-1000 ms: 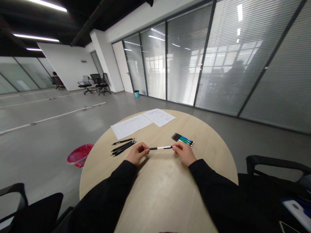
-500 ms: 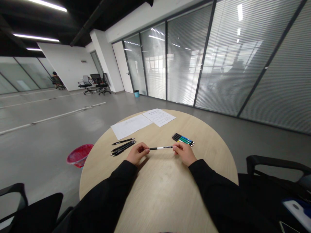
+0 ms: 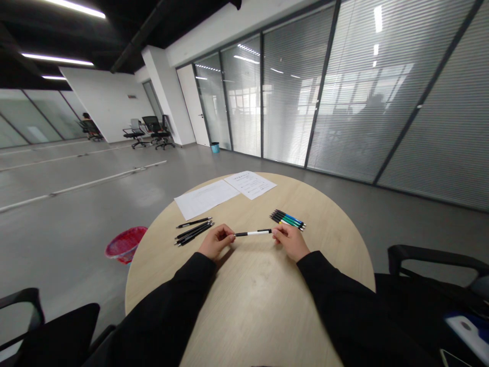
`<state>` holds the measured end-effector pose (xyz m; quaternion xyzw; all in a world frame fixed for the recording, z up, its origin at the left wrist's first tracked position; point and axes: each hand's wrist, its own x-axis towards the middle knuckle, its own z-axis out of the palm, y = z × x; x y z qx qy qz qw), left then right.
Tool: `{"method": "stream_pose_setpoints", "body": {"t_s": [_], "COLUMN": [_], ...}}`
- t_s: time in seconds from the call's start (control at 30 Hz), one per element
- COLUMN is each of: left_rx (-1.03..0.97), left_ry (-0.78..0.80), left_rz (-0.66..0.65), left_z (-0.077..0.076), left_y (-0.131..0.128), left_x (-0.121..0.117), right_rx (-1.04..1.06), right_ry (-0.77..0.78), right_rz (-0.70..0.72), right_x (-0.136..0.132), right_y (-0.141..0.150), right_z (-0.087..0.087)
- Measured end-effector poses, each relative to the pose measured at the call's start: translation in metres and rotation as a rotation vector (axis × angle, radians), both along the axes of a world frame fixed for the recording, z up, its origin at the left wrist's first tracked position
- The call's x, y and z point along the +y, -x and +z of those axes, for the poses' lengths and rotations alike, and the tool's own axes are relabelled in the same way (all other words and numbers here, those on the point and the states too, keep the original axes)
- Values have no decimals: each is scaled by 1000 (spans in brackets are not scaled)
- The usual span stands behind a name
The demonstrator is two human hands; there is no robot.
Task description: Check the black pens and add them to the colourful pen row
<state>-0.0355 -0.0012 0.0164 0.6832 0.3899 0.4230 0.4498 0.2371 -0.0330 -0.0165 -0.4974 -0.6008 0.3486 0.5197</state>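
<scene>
A slim black-and-white pen (image 3: 253,232) lies level above the round light-wood table (image 3: 260,290), held between both hands. My left hand (image 3: 216,242) pinches its left end, and my right hand (image 3: 290,242) pinches its right end. To the left of my left hand lie several black pens (image 3: 193,230). Beyond my right hand is a tight bunch of several black, green and blue pens (image 3: 286,220). Two white sheets of paper (image 3: 225,191) lie on the far side of the table, out of reach of neither hand's fingers but not touched.
A red basket (image 3: 126,244) stands on the grey floor left of the table. Black office chairs (image 3: 431,255) flank the near side. Glass partitions with blinds (image 3: 290,92) run along the right. A seated person (image 3: 87,125) and more chairs are far back.
</scene>
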Motion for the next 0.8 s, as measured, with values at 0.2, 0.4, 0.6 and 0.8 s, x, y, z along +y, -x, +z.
{"method": "stream_pose_setpoints", "body": {"t_s": [0.2,0.4,0.6,0.8], "left_rx": [-9,-18,-13,-19], "left_ry": [9,24,11,13], "left_rz": [2,-4,-14,-15], "left_z": [-1,0,1,0], "left_y": [0,0,0,0], "left_x": [0,0,1,1], "right_rx": [-23,-48,-79,-89], "right_ry": [-1,-12,-16,-21], "right_rz": [-2,-7,-11,-18], "right_x": [1,0,-2,-1], "right_y": [-1,-1,-1,-1], "right_z": [-2,0,1,1]}}
